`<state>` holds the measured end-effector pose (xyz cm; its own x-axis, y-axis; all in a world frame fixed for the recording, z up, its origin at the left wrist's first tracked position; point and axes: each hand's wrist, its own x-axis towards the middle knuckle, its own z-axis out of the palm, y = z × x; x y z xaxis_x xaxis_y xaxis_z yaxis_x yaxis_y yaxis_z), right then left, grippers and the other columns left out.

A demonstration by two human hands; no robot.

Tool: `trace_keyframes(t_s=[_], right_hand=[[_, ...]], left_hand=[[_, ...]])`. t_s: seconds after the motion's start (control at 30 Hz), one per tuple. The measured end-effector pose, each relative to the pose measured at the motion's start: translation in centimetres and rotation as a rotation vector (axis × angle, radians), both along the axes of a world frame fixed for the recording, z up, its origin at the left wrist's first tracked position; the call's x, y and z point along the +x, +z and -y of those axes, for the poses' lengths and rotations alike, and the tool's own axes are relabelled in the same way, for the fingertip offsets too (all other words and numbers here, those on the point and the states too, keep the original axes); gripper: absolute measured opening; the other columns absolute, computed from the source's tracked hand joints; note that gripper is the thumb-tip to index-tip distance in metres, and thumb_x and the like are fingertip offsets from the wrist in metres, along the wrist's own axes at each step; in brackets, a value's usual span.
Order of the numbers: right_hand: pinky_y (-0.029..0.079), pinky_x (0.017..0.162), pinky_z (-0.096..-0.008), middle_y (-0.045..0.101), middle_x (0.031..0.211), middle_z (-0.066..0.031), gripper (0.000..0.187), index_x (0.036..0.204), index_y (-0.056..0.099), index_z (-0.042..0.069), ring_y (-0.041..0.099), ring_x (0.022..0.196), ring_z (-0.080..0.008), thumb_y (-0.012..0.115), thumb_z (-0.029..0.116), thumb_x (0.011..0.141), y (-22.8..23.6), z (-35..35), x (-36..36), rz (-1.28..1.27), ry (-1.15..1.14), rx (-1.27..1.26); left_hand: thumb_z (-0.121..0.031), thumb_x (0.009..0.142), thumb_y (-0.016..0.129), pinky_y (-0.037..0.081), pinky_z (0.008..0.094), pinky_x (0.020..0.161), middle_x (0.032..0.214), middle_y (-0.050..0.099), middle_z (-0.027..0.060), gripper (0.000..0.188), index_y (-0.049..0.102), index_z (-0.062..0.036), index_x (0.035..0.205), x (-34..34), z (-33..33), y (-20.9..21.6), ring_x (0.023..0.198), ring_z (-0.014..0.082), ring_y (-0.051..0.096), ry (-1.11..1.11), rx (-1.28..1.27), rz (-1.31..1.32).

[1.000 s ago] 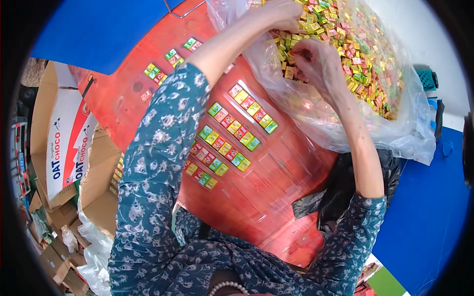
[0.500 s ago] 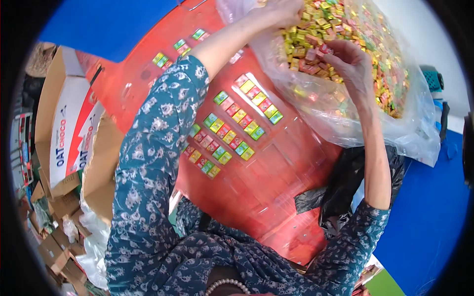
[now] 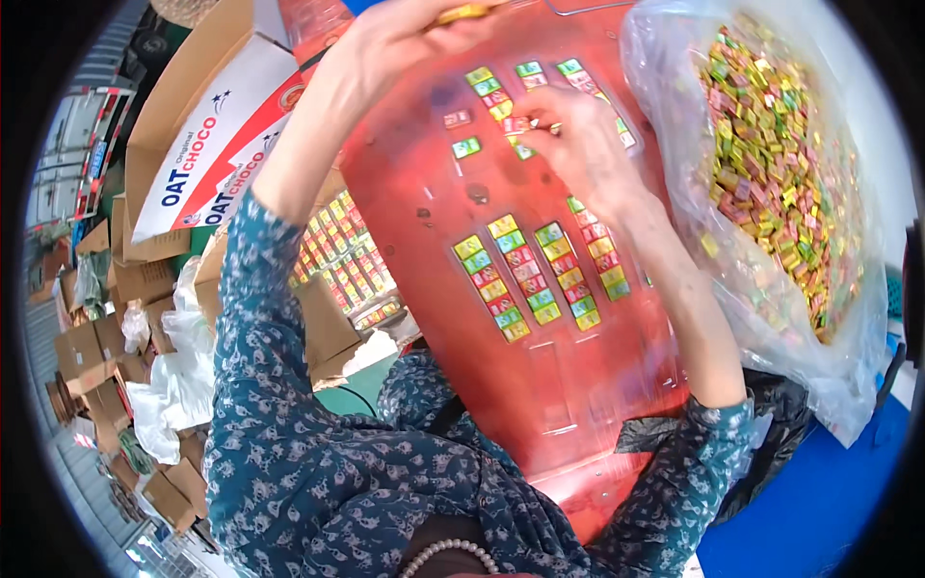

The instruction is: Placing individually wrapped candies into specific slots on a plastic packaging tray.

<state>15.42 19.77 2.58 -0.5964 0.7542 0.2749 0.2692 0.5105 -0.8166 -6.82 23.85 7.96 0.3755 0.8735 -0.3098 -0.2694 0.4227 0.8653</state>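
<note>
Small wrapped candies in yellow, red, pink and green lie in short rows [image 3: 525,270] on a red tabletop [image 3: 414,222]. At the far side my left hand [image 3: 400,39] is closed, with a yellow-wrapped candy [image 3: 464,13] at its fingertips. My right hand [image 3: 588,144] pinches a reddish candy [image 3: 517,125] over the farther rows, its fingers slightly blurred. Beside it on the table lie a loose green candy [image 3: 466,147] and a pink one [image 3: 457,118]. A large clear plastic bag [image 3: 665,144] at the right holds a heap of the same candies [image 3: 780,173].
Left of the table, an open carton holds many candies in rows [image 3: 342,255]. A white-and-red printed carton [image 3: 198,173] stands behind it. Cardboard pieces [image 3: 92,356] and clear plastic wrap [image 3: 159,405] clutter the left. Black plastic [image 3: 771,414] hangs at the table's right edge.
Both hands have left the candy bag and moved left over the table, each now with candy. The view has shifted too, showing more of the carton of candy rows.
</note>
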Motion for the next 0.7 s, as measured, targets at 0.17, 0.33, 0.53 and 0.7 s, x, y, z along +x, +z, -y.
trace_keyframes(t_s=[0.17,0.33,0.53,0.7], right_hand=[[0.048,0.066,-0.0387,0.059,0.082,-0.0146,0.022,0.089,0.062,0.001,0.060,0.077,-0.0305,0.067,-0.007,0.068,-2.8,-0.2,-4.5,0.153,0.097,0.228],[0.049,0.071,-0.0422,0.061,0.093,-0.0171,0.027,0.089,0.067,0.003,0.060,0.083,-0.0357,0.061,-0.010,0.066,-4.2,0.2,-7.9,0.120,0.042,0.207],[0.049,0.065,-0.0372,0.061,0.078,-0.0149,0.021,0.087,0.066,0.001,0.060,0.074,-0.0300,0.067,-0.007,0.068,-4.3,0.2,-8.1,-0.002,-0.007,-0.004],[0.048,0.064,-0.0272,0.065,0.078,-0.0095,0.021,0.093,0.064,-0.004,0.059,0.070,-0.0128,0.062,0.016,0.086,-2.0,0.3,-9.4,-0.209,-0.160,-0.414]], left_hand=[[-0.012,0.085,0.062,0.021,0.0118,0.036,0.081,0.048,0.0006,0.030,0.055,0.0045,0.109,-5.4,6.9,-3.2,0.055,0.0012,0.036,0.270,-0.249,0.257],[-0.008,0.085,0.059,0.025,0.0132,0.034,0.082,0.046,0.0059,0.026,0.051,0.0059,0.106,-8.1,9.5,-5.1,0.056,0.0046,0.040,0.290,-0.330,0.538],[-0.006,0.086,0.055,0.027,0.0135,0.034,0.080,0.042,0.0051,0.023,0.050,0.0040,0.105,-6.5,9.2,-6.2,0.054,0.0048,0.038,0.256,-0.307,0.556],[-0.005,0.083,0.058,0.028,0.0142,0.035,0.079,0.048,0.0054,0.024,0.053,0.0037,0.104,-6.0,8.8,-7.0,0.054,0.0056,0.040,0.257,-0.263,0.496]])
